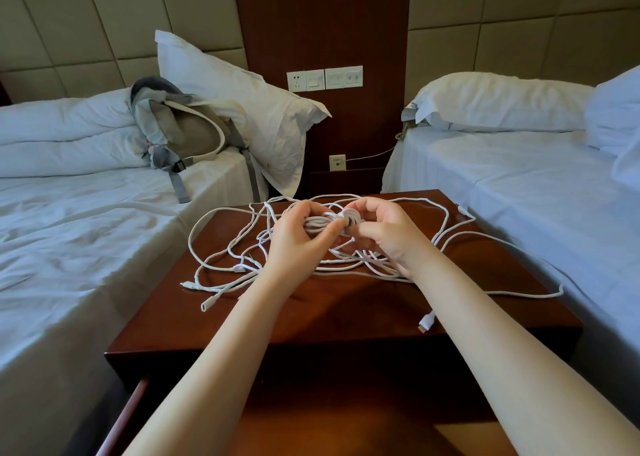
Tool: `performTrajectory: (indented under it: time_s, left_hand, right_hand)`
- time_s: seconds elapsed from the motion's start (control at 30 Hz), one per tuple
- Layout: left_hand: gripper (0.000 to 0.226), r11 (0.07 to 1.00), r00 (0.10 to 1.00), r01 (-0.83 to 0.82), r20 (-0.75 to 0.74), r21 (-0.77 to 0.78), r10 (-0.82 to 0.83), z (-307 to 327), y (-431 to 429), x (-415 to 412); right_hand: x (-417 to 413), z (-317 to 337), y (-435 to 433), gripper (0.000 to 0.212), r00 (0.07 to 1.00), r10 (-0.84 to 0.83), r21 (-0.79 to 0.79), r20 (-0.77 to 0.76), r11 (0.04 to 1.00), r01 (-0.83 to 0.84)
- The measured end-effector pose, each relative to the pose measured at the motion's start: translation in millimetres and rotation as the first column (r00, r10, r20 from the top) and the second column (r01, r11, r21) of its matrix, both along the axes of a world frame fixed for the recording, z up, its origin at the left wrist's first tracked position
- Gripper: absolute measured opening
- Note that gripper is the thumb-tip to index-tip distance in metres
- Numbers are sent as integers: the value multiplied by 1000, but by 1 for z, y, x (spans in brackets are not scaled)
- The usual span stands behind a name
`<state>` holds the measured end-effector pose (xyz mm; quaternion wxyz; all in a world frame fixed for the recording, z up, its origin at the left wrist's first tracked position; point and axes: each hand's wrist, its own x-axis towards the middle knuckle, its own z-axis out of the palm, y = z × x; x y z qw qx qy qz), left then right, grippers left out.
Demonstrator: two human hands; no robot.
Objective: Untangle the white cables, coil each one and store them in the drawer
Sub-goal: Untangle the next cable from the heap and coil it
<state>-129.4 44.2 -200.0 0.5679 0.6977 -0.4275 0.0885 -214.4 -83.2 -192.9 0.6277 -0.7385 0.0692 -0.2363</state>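
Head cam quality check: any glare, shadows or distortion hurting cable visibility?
Head view: the wide-angle lens bows the headboard panels near the corners, which darken; soft bluish light on the sheets; arms shadow the glossy nightstand, mild sheen, no harsh glare; white cables, left hand and right hand look sharp.

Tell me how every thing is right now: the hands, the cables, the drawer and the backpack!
Left hand: grips the coil.
Right hand: pinches the coil.
Coil: bundled loops, held in both hands.
Loose cables: tangled, spread on the nightstand.
Drawer: pulled open.
Backpack: lying on a bed.
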Motion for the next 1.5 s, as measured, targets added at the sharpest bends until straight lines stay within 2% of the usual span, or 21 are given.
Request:
performTrajectory:
  time_s: [0.1, 0.23, 0.3, 0.43, 0.5, 0.6, 0.63, 0.7, 0.83, 0.93, 1.07, 1.27, 1.37, 1.43, 1.5]
  left_hand:
    - [14, 1000, 1000, 17, 5, 10, -18, 2, -1, -6]
    - [14, 999, 992, 49, -118, -3, -49, 6, 1, -4]
    - [14, 997, 982, 76, -173, 6, -74, 7, 1, -3]
    - [15, 1000, 981, 25, -190, -4, -25, 4, -2, 0]
    - [15, 999, 973, 1, -229, -36, -9, 2, -2, 3]
    - [16, 998, 973, -36, -230, -57, 22, 1, -1, 2]
    - [16, 997, 972, -45, -235, -67, 28, 1, -1, 1]
    - [16, 996, 964, -35, -266, -87, 11, 3, -2, -1]
    - [9, 991, 902, 88, -415, -98, -121, 3, -2, 2]
    - [12, 990, 904, 144, -405, -8, -135, 4, 0, 5]
    - [16, 982, 920, 145, -383, 123, -88, 7, 4, 8]
    - [19, 991, 934, 70, -357, 111, -25, 4, -2, 1]
    - [13, 987, 879, 131, -471, 98, -70, 4, -2, 2]
    - [13, 982, 797, 188, -581, -21, -165, 9, 0, 3]
    - [11, 970, 745, 206, -622, -127, -239, 14, 2, 3]
  right_hand:
    - [3, -2, 3, 11, 997, -71, 3, 26, 998, 71]
    - [3, -2, 5, 12, 993, -112, -39, 42, 993, 113]
    - [2, -2, 4, 14, 995, -84, -7, 55, 996, 85]
    - [-3, 1, 2, 18, 996, -11, 22, 84, 1000, 9]
    - [-5, 3, -1, 17, 997, -8, -35, 79, 999, 10]
    - [-4, 5, -3, 21, 995, -74, -251, 71, 964, 89]
    - [-3, 5, -3, 21, 993, -90, -280, 78, 954, 109]
    - [-2, 3, -2, 21, 991, -95, -267, 96, 957, 117]
    - [-4, 3, -4, 16, 987, -103, -218, 120, 968, 127]
    - [-5, 5, -7, 13, 987, -88, -200, 136, 973, 115]
    - [-6, 5, -6, 13, 988, -79, -276, 135, 954, 114]
    - [-5, 6, -8, 14, 987, -63, -290, 147, 951, 104]
    - [-6, 1, -14, 17, 991, -56, -265, 124, 960, 88]
    - [-5, -1, -16, 17, 989, -73, -230, 128, 968, 101]
    - [-3, -3, -17, 17, 985, -104, -217, 135, 967, 132]
